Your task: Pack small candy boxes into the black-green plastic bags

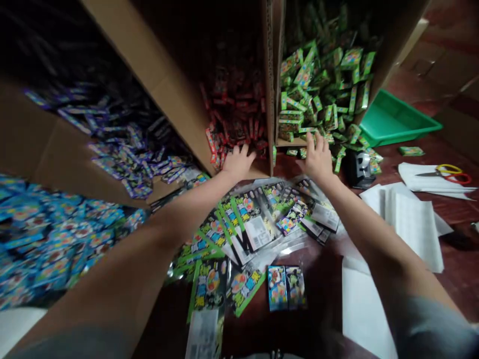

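Grey sleeves (430,324) nearest. Left hand (238,163): fingers parted, at glossy red packets (235,127). Right hand (318,157): fingers parted, at slim, oblong green packets (305,117). Nearer than both hands: two rectangular packets (277,287) laid side by side, judged done; shiny printed pouches (211,281), flat, apparently unfilled. Remaining: heaped packets in stiff cardboard cartons (160,75) beyond both hands.

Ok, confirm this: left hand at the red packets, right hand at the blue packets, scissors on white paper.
Not blue: the head view shows the right hand at the green packets. The left hand is at the red packets and the scissors lie on white paper.
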`<state>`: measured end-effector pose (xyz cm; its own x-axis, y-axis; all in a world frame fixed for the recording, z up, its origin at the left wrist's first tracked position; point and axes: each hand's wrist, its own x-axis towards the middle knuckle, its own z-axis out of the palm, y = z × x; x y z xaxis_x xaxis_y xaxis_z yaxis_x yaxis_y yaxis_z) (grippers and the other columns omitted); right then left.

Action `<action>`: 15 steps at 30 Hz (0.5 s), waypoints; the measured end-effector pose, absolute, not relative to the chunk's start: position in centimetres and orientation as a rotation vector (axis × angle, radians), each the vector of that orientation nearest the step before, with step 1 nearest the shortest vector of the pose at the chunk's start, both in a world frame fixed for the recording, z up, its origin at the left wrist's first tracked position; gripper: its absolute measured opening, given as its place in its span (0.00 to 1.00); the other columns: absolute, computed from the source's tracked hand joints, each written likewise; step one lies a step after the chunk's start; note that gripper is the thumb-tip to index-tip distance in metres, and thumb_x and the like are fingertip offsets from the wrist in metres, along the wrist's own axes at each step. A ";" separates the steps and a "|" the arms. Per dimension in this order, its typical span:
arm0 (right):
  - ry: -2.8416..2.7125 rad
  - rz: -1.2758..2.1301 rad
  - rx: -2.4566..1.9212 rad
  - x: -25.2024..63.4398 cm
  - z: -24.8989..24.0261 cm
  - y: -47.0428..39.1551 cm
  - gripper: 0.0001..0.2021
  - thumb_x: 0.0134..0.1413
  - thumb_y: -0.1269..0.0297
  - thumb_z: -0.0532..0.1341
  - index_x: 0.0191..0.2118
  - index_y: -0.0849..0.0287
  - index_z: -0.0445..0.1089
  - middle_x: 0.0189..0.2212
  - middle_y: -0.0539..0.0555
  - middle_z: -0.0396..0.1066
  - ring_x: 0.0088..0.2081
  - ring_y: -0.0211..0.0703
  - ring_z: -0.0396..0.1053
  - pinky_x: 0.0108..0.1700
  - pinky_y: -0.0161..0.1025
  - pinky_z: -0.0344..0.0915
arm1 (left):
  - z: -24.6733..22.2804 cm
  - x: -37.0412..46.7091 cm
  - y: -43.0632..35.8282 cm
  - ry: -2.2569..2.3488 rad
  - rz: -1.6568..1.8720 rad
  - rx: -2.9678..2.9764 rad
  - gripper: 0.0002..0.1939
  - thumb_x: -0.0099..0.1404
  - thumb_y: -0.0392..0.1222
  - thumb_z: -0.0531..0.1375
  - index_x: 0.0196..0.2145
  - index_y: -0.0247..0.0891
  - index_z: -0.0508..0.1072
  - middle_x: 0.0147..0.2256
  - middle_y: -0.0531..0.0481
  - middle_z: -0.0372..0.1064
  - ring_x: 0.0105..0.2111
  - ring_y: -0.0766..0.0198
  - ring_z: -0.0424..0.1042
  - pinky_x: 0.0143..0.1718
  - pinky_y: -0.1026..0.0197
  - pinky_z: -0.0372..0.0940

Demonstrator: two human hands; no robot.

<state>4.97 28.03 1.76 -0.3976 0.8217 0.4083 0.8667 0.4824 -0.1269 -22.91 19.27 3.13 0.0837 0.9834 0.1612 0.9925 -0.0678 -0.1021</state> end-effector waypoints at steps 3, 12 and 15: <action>-2.145 -0.237 -1.457 1.8 1.9 32.9 0.42 0.69 0.55 0.60 0.79 0.68 0.44 0.77 0.78 0.48 0.75 0.74 0.49 0.70 0.67 0.56 | 1.2 -24.0 22.5 -2.017 -0.057 -2.155 0.28 0.78 0.28 0.48 0.70 0.40 0.67 0.68 0.35 0.62 0.57 0.52 0.67 0.54 0.48 0.71; -2.109 0.024 -1.345 -0.2 5.0 36.7 0.20 0.67 0.59 0.60 0.60 0.62 0.63 0.55 0.66 0.71 0.55 0.58 0.72 0.58 0.55 0.70 | 2.3 -24.2 20.6 -2.008 -0.022 -2.113 0.28 0.79 0.30 0.45 0.74 0.29 0.59 0.56 0.33 0.76 0.49 0.51 0.75 0.46 0.50 0.72; -2.216 0.050 -1.270 4.0 5.3 32.3 0.21 0.65 0.55 0.63 0.57 0.61 0.64 0.49 0.62 0.73 0.50 0.56 0.72 0.56 0.54 0.71 | 4.6 -22.8 15.1 -1.991 -0.043 -2.156 0.25 0.81 0.34 0.44 0.72 0.35 0.61 0.61 0.41 0.75 0.54 0.55 0.74 0.54 0.49 0.71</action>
<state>3.95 32.25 5.30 -0.3801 0.8010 0.4625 0.7793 0.5467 -0.3064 -22.75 15.12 4.62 0.0889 0.9831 0.1601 0.9891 -0.0682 -0.1305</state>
